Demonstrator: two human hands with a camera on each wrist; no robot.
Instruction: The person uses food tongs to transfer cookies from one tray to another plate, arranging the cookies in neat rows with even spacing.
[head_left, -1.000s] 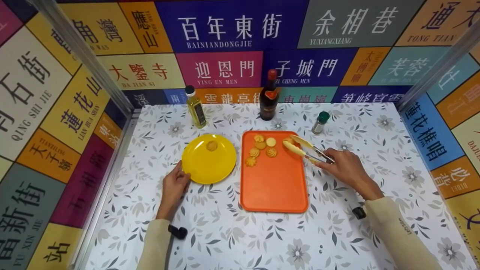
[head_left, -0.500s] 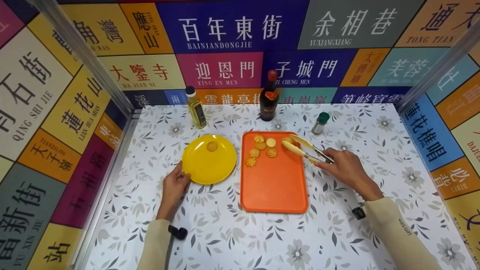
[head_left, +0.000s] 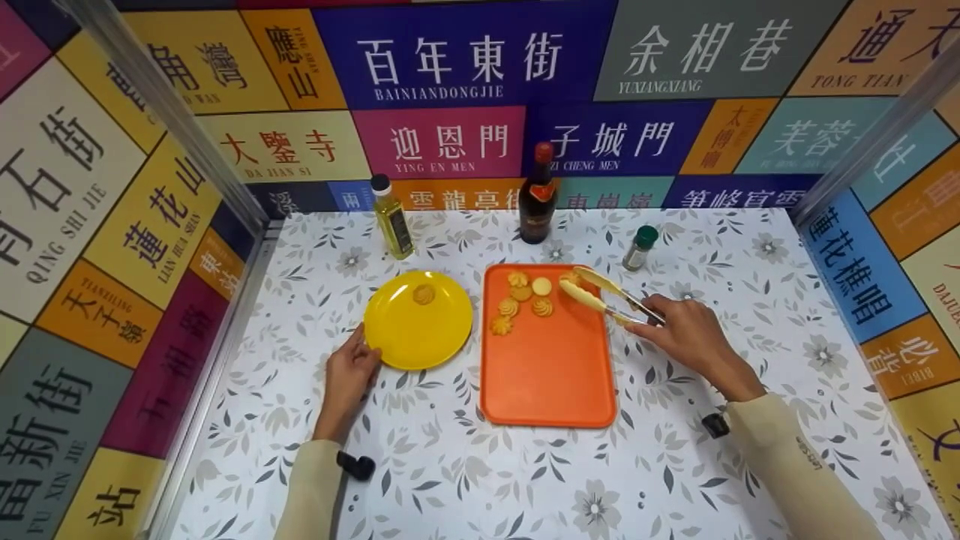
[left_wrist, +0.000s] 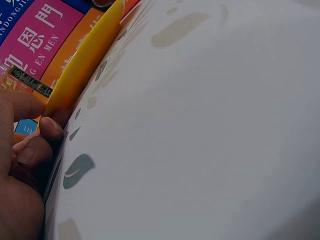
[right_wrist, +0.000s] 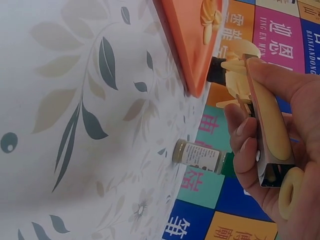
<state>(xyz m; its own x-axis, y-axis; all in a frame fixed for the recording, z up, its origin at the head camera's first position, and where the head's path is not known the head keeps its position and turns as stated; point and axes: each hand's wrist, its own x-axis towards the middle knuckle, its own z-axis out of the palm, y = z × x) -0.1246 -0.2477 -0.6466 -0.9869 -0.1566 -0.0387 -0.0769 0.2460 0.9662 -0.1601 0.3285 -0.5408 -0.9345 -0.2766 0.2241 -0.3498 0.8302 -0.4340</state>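
Note:
A yellow plate (head_left: pixel 418 337) lies on the left with one piped cookie (head_left: pixel 424 294) near its far rim. My left hand (head_left: pixel 351 373) pinches the plate's near-left edge, thumb on top and fingers below in the left wrist view. In my right hand (head_left: pixel 694 335) I grip a pair of tongs (head_left: pixel 616 311), cream-tipped with metal arms. Their spread tips are on either side of a cookie (head_left: pixel 572 276), partly hidden, at the far right of the orange tray (head_left: pixel 549 382). Several other cookies (head_left: pixel 508 307) are grouped in the tray's far-left part.
Behind the plate stands a bottle of yellow oil (head_left: pixel 392 221). A dark bottle with a red cap (head_left: pixel 537 199) is at the back middle, and a small green-capped jar (head_left: pixel 640 249) stands beyond the tray's right corner. Sign-patterned panels (head_left: pixel 465 52) enclose the back and sides.
The tong tips have shifted slightly left across the far-right part of the tray, and the cookie between them appears a little further left. My left hand and the plate stay in place.

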